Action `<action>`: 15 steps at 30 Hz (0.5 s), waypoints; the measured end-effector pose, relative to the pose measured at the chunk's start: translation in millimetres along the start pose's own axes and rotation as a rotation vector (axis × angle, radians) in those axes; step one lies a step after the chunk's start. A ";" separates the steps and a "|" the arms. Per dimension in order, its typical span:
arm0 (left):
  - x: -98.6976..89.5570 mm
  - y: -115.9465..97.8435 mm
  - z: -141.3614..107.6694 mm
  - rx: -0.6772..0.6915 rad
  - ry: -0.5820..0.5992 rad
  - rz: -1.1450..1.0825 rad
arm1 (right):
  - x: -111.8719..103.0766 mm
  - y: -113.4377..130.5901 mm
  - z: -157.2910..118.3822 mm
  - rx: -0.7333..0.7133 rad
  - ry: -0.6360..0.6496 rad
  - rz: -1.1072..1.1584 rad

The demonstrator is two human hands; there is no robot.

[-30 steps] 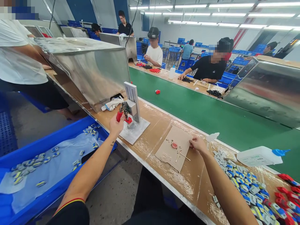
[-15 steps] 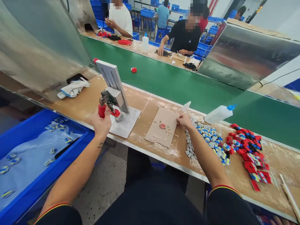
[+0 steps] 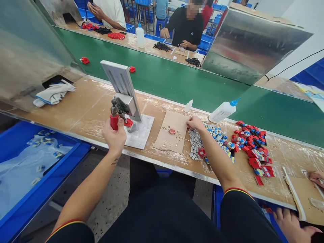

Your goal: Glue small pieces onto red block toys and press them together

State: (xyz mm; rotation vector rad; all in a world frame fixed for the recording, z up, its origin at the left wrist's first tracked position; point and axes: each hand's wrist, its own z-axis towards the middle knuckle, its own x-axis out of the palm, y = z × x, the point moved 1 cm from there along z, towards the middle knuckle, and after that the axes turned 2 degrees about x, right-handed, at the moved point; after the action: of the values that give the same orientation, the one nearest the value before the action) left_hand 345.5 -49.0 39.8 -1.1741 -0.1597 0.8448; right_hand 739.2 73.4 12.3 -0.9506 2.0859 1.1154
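Observation:
My left hand [image 3: 115, 136] is wrapped round the red handle [image 3: 114, 122] of a metal toggle clamp on an upright press stand [image 3: 121, 81]. Beneath the clamp tip, a red part [image 3: 128, 122] sits on a small block on the metal base plate [image 3: 144, 133]. My right hand [image 3: 194, 123] pinches a thin stick, whose far end meets a whitish tuft [image 3: 188, 106]. This hand is just right of a cardboard sheet [image 3: 164, 135], which bears a small red-filled dish [image 3: 172, 131] and loose sticks. Small grey pieces [image 3: 196, 145] lie near my right forearm.
Blue-and-white parts [image 3: 217, 133] and red parts [image 3: 253, 148] are heaped right. A white bottle [image 3: 222, 112] leans by the green belt [image 3: 162, 81]. Gloves [image 3: 54, 93] lie left, above a blue bin [image 3: 50, 179]. Another person's hands show at far right; people sit opposite.
The view has shifted right. My left hand stays on the handle, my right hand on the stick. A red part now shows at the belt's left, and another person's hands show at far right.

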 end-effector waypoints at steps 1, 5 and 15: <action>2.3 -5.2 -2.9 0.013 -0.028 0.015 | -1.3 1.1 -0.5 -0.003 0.002 -0.017; 10.6 -18.3 -10.9 0.060 -0.079 0.078 | -2.5 7.9 -0.6 -0.018 -0.005 -0.083; 18.2 -31.3 -19.2 0.056 -0.034 0.053 | 0.2 17.6 -0.7 -0.089 -0.095 -0.192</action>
State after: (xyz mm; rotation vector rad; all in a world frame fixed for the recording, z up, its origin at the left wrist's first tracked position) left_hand 383.7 -55.4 53.1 -1.1158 -0.1320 0.9105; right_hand 724.9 79.7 20.4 -1.0929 1.8397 1.1381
